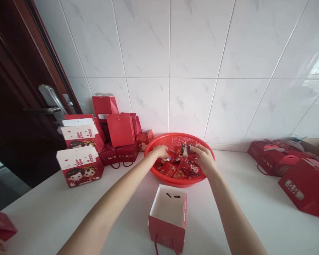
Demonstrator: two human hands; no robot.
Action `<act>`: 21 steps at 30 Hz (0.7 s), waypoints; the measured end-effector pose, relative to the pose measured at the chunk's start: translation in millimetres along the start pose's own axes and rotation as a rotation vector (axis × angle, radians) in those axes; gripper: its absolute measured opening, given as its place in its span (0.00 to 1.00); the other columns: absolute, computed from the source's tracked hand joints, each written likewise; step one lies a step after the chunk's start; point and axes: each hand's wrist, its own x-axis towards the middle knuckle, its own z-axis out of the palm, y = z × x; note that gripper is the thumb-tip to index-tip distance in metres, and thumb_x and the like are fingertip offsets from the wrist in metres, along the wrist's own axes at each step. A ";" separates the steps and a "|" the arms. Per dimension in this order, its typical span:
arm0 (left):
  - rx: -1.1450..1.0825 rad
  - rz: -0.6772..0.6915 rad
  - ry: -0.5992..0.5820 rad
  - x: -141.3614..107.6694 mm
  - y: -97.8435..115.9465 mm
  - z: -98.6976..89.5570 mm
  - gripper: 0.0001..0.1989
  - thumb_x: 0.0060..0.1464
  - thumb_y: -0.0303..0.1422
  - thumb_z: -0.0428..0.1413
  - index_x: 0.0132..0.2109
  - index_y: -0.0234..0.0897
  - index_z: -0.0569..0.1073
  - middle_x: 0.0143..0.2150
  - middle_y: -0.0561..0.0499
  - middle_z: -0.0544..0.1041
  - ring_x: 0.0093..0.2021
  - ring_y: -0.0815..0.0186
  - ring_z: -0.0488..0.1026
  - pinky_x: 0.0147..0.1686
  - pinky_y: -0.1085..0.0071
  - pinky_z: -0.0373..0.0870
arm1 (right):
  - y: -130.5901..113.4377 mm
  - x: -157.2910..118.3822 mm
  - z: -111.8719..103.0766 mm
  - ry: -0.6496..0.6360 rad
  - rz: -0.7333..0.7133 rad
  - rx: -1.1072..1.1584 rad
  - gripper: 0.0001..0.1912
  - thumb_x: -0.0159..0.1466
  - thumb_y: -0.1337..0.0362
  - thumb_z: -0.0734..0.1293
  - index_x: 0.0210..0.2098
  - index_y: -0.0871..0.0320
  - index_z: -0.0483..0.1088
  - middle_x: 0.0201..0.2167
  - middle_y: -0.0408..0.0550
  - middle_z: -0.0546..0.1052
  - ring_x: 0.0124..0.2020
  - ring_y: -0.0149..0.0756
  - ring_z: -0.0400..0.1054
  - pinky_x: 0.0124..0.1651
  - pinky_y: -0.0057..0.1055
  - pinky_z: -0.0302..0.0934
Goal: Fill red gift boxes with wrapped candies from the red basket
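Observation:
A red plastic basket holds a pile of small red-wrapped candies. Over its left side, my left hand is closed, its fingertips down among the candies; what it grips is hidden. On the basket's right side my right hand pinches a small dark-red candy packet between thumb and fingers. A packet with a white figure printed on it lies just left of those fingertips. Nearer to me, between my forearms, stands an open red gift box with a white inside and red cord handles.
Several red gift boxes are stacked at the left near the door, with cartoon-printed boxes in front. More red boxes stand at the right. A tiled wall rises behind the white table.

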 end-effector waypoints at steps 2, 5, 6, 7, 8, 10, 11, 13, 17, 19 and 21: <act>0.068 -0.052 -0.017 -2.0 4.7 0.2 0.16 0.29 0.22 0.66 0.31 0.38 0.79 0.42 0.42 0.83 0.49 0.44 0.78 0.42 0.62 0.72 | 1.1 0.2 -0.4 -0.004 -0.011 -0.013 0.18 0.45 0.54 0.79 0.25 0.55 0.69 0.27 0.43 0.76 0.32 0.37 0.72 0.33 0.32 0.69; 0.104 -0.070 -0.012 -7.0 10.6 -2.3 0.19 0.26 0.21 0.67 0.32 0.39 0.80 0.43 0.46 0.83 0.46 0.50 0.78 0.38 0.68 0.72 | 3.0 1.6 -0.8 -0.001 -0.017 -0.034 0.17 0.46 0.53 0.78 0.26 0.54 0.70 0.27 0.42 0.77 0.31 0.37 0.72 0.31 0.32 0.68; 0.103 -0.068 0.002 -8.7 12.1 -3.5 0.20 0.27 0.21 0.67 0.33 0.39 0.80 0.43 0.48 0.83 0.45 0.52 0.79 0.36 0.70 0.72 | 3.3 2.0 -0.7 0.003 -0.018 -0.039 0.17 0.46 0.53 0.78 0.26 0.54 0.70 0.27 0.42 0.77 0.31 0.37 0.72 0.31 0.31 0.67; 0.098 -0.063 0.024 -10.1 13.4 -4.8 0.19 0.28 0.22 0.68 0.35 0.39 0.80 0.43 0.49 0.83 0.44 0.54 0.79 0.35 0.71 0.71 | 3.5 2.3 -0.6 0.007 -0.018 -0.039 0.17 0.46 0.54 0.78 0.26 0.54 0.70 0.27 0.42 0.77 0.31 0.37 0.72 0.31 0.31 0.67; 0.092 -0.056 0.053 -10.9 14.6 -6.1 0.18 0.31 0.23 0.68 0.35 0.39 0.81 0.43 0.50 0.83 0.44 0.55 0.79 0.35 0.71 0.71 | 3.5 2.4 -0.4 0.012 -0.018 -0.036 0.16 0.46 0.54 0.78 0.25 0.54 0.70 0.27 0.42 0.76 0.31 0.37 0.72 0.31 0.31 0.67; 0.076 -0.037 0.130 -10.9 17.4 -8.4 0.15 0.38 0.26 0.67 0.38 0.40 0.81 0.43 0.50 0.83 0.45 0.57 0.78 0.38 0.71 0.72 | 2.7 2.0 0.2 0.020 -0.017 -0.024 0.16 0.46 0.55 0.78 0.25 0.54 0.70 0.27 0.42 0.76 0.31 0.36 0.72 0.30 0.30 0.67; 0.068 -0.025 0.172 -10.2 18.9 -9.4 0.14 0.42 0.27 0.66 0.40 0.39 0.81 0.44 0.50 0.83 0.46 0.57 0.78 0.40 0.70 0.72 | 2.1 1.5 0.7 0.025 -0.016 -0.019 0.16 0.46 0.56 0.78 0.24 0.54 0.69 0.27 0.42 0.76 0.31 0.36 0.72 0.30 0.30 0.67; 0.055 0.000 0.246 -8.5 21.8 -11.0 0.14 0.49 0.29 0.63 0.46 0.40 0.80 0.48 0.48 0.82 0.52 0.57 0.76 0.46 0.69 0.71 | 0.6 0.2 1.7 0.033 -0.014 -0.019 0.15 0.46 0.56 0.77 0.24 0.54 0.69 0.27 0.42 0.76 0.31 0.37 0.72 0.30 0.31 0.67; 0.049 0.048 0.260 -9.8 25.4 -11.5 0.15 0.58 0.31 0.57 0.52 0.38 0.78 0.57 0.45 0.78 0.62 0.57 0.69 0.55 0.68 0.67 | -1.2 -1.2 3.0 0.038 -0.013 -0.018 0.14 0.46 0.57 0.77 0.25 0.54 0.71 0.27 0.42 0.78 0.31 0.37 0.73 0.33 0.32 0.69; 0.053 0.064 0.155 -13.2 25.9 -10.0 0.11 0.59 0.31 0.55 0.46 0.38 0.81 0.51 0.46 0.81 0.56 0.58 0.73 0.51 0.70 0.68 | -0.8 -0.7 2.8 0.050 -0.013 -0.012 0.14 0.46 0.57 0.77 0.25 0.54 0.71 0.27 0.42 0.78 0.31 0.36 0.73 0.32 0.31 0.69; 0.064 0.063 -0.011 -16.8 25.9 -8.1 0.07 0.56 0.34 0.59 0.37 0.39 0.82 0.41 0.48 0.83 0.45 0.59 0.78 0.43 0.70 0.70 | 0.2 0.4 2.1 0.056 -0.017 -0.014 0.15 0.45 0.57 0.78 0.25 0.54 0.70 0.27 0.42 0.77 0.30 0.36 0.73 0.30 0.30 0.67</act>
